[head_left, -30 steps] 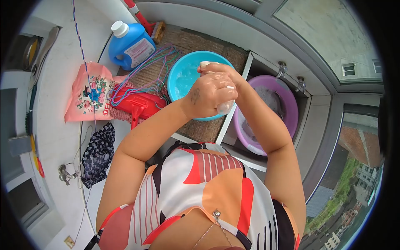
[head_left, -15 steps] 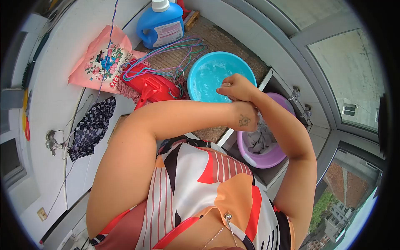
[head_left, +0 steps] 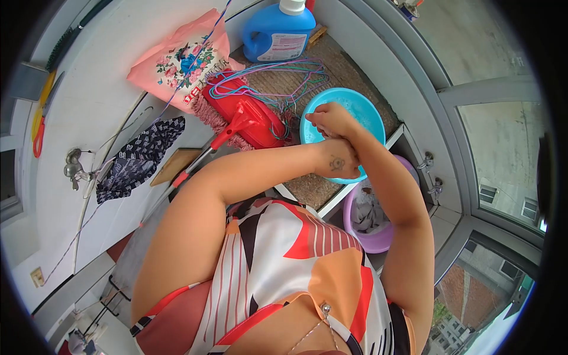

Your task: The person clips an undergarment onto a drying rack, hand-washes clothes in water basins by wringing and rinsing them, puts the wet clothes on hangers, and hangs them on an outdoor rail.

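Observation:
My left hand [head_left: 341, 161], with a small dark tattoo on its back, is against the underside of my right wrist. It looks wrapped round the wrist, though its fingers are mostly hidden. My right hand [head_left: 331, 120] is curled closed just above it, thumb side to the left, and nothing shows in it. Both are over the turquoise basin [head_left: 374, 118], which has water in it. Lower right, partly behind my right forearm, a purple basin [head_left: 378, 241] holds wet grey cloth [head_left: 368, 214].
Left of the turquoise basin lie a red mop [head_left: 251, 121] and tangled clothes hangers [head_left: 284, 92]. A blue detergent bottle [head_left: 278, 32] and a pink floral bag [head_left: 177, 62] are behind them. Two taps [head_left: 435, 186] jut from the right wall. A dark patterned cloth [head_left: 139, 160] hangs at left.
The view has shifted, so the basins, bottle and bag sit further right and mostly lower. More of the mop's handle shows. My hands keep nearly the same crossed pose.

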The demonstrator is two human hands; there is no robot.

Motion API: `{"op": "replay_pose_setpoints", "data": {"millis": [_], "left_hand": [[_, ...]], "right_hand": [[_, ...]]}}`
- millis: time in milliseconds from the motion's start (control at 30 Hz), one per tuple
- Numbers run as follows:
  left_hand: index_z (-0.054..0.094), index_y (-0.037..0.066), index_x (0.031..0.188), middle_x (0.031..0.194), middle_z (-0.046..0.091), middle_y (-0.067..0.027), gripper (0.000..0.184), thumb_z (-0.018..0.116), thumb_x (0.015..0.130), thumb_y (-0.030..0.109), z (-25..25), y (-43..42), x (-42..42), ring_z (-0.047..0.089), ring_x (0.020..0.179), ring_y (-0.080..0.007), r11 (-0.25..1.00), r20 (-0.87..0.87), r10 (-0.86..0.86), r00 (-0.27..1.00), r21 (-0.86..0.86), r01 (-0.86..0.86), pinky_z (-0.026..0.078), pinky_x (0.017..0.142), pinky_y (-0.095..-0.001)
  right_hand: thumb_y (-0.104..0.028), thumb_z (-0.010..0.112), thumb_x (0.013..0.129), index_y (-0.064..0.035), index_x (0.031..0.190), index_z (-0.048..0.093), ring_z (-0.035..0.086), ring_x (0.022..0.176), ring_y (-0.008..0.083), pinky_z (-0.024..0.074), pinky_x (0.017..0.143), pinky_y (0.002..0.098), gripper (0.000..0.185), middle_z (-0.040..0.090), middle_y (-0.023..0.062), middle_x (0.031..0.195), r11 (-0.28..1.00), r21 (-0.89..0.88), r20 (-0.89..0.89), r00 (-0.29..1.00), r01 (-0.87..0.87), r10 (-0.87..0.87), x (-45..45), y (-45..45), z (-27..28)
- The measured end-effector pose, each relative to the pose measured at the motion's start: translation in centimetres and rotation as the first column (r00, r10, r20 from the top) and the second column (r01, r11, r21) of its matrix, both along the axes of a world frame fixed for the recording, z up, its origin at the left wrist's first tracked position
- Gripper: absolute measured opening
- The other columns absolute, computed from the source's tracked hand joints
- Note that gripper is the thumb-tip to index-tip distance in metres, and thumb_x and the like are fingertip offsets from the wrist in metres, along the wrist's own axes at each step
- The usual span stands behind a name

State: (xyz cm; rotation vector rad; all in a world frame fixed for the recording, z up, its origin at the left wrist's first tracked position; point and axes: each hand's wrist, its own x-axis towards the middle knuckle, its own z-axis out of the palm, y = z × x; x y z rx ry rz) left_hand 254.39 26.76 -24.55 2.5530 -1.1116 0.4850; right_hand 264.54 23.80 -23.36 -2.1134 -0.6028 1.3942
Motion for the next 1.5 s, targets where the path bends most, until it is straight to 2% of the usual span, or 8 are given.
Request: {"op": "replay_pose_setpoints", "data": {"millis": [133,200,300,433,800,1133,1300,1500], "left_hand": [[0.057,0.009,0.076,0.082,0.059,-0.0062,0.015,0.064,0.064,0.013,1.7,6.6,-2.5,0.059,0.077,-0.0249,0.803,0.131,0.389,0.912,-0.533,-0.266,0.048,0.069,-0.0369],[0.057,0.007,0.080,0.083,0.060,-0.0097,0.022,0.067,0.060,0.005,1.9,10.7,-3.9,0.061,0.077,-0.0295,0.570,0.019,0.585,0.811,-0.721,-0.394,0.048,0.066,-0.0382],[0.054,0.005,0.085,0.079,0.059,-0.0085,0.027,0.068,0.064,-0.007,3.8,15.2,-7.8,0.061,0.074,-0.0206,0.274,-0.151,0.652,0.743,-0.867,-0.417,0.048,0.069,-0.0285],[0.051,0.004,0.086,0.085,0.060,-0.0090,0.024,0.062,0.073,-0.012,4.1,18.3,-12.0,0.058,0.078,-0.0153,-0.116,-0.363,0.686,0.631,-0.910,-0.397,0.047,0.071,-0.0270],[0.052,0.003,0.089,0.086,0.061,-0.0108,0.018,0.062,0.077,-0.005,1.7,21.3,-16.3,0.059,0.078,-0.0183,-0.600,-0.596,0.555,0.580,-0.770,-0.217,0.049,0.073,-0.0307],[0.054,0.004,0.087,0.080,0.059,-0.0095,0.017,0.064,0.074,0.000,4.9,22.4,-19.6,0.058,0.076,-0.0173,-0.366,-0.614,0.224,0.757,-0.773,-0.519,0.048,0.067,-0.0275],[0.060,0.011,0.111,0.093,0.063,-0.0088,0.039,0.062,0.072,0.011,5.6,21.8,-15.5,0.061,0.082,-0.0209,0.235,-0.846,0.473,0.248,-0.150,-0.960,0.048,0.076,-0.0315],[0.062,0.020,0.113,0.102,0.066,-0.0141,0.035,0.056,0.078,0.020,-2.7,24.6,-8.4,0.062,0.099,-0.0303,0.192,-0.550,0.833,-0.069,0.402,-0.895,0.048,0.086,-0.0418]], "right_hand": [[-0.043,0.060,0.085,-0.0031,0.090,0.066,0.060,0.072,0.0160,0.0480,0.064,0.0337,0.040,0.062,0.0051,0.076,0.919,0.273,-0.240,0.945,0.285,-0.222,3.3,3.9,-3.9],[-0.031,0.058,0.085,-0.0138,0.104,0.065,0.060,0.091,0.0224,0.0491,0.077,0.0382,0.026,0.062,0.0056,0.095,0.976,0.217,0.208,0.976,0.023,-0.069,4.7,4.9,-8.8],[-0.013,0.055,0.081,-0.0308,0.110,0.063,0.050,0.114,0.0287,0.0433,0.092,0.0478,0.035,0.054,0.0045,0.117,0.951,-0.129,0.790,0.550,-0.283,0.271,2.9,6.9,-10.8],[-0.020,0.060,0.078,-0.0260,0.088,0.069,0.054,0.104,0.0187,0.0386,0.090,0.0420,0.015,0.061,-0.0040,0.103,0.836,-0.366,0.856,0.203,-0.409,0.475,1.5,8.2,-12.3],[-0.014,0.059,0.078,-0.0159,0.093,0.065,0.061,0.090,0.0218,0.0393,0.098,0.0433,0.017,0.065,0.0014,0.086,0.720,0.073,0.989,0.145,-0.690,0.038,4.6,8.5,-3.9],[-0.013,0.063,0.081,-0.0069,0.087,0.065,0.062,0.071,0.0239,0.0481,0.060,0.0317,0.009,0.064,0.0059,0.080,0.798,0.469,0.853,0.429,-0.379,-0.297,1.3,3.6,5.3],[-0.020,0.063,0.082,-0.0095,0.082,0.065,0.058,0.062,0.0221,0.0446,0.055,0.0316,0.011,0.059,0.0041,0.073,0.874,0.425,0.880,0.334,-0.237,-0.338,2.3,0.6,3.9],[-0.023,0.062,0.085,-0.0092,0.087,0.066,0.058,0.064,0.0221,0.0440,0.058,0.0315,0.015,0.059,0.0056,0.074,0.904,0.423,0.884,0.246,-0.056,-0.398,2.0,-3.3,1.6]]}}
